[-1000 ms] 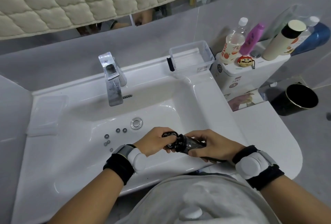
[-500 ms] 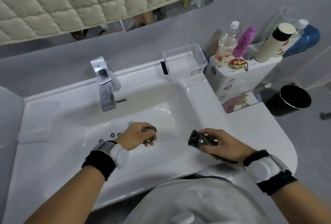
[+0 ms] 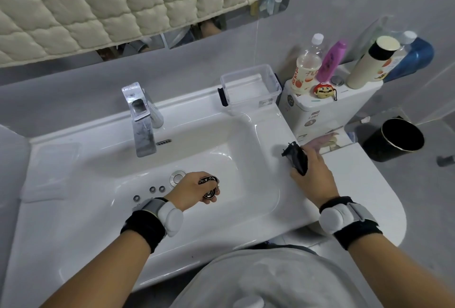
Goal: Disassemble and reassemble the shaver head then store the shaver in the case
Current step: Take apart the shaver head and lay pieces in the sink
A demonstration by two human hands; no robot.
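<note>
A white sink (image 3: 246,238) with a chrome tap (image 3: 142,120) stands against a grey wall (image 3: 73,91). Beside it a white toilet tank (image 3: 327,108) carries bottles. A black bin (image 3: 394,140) stands on the grey floor (image 3: 428,209), and a quilted cream cover (image 3: 98,0) hangs overhead.

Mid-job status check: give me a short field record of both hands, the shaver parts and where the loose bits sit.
left hand: holds the detached shaver head over the basin
right hand: grips the shaver body at the sink right ledge
loose small round parts: lying in the basin, left of the drain
clear plastic box: on the back ledge, open
head and body: apart
</note>
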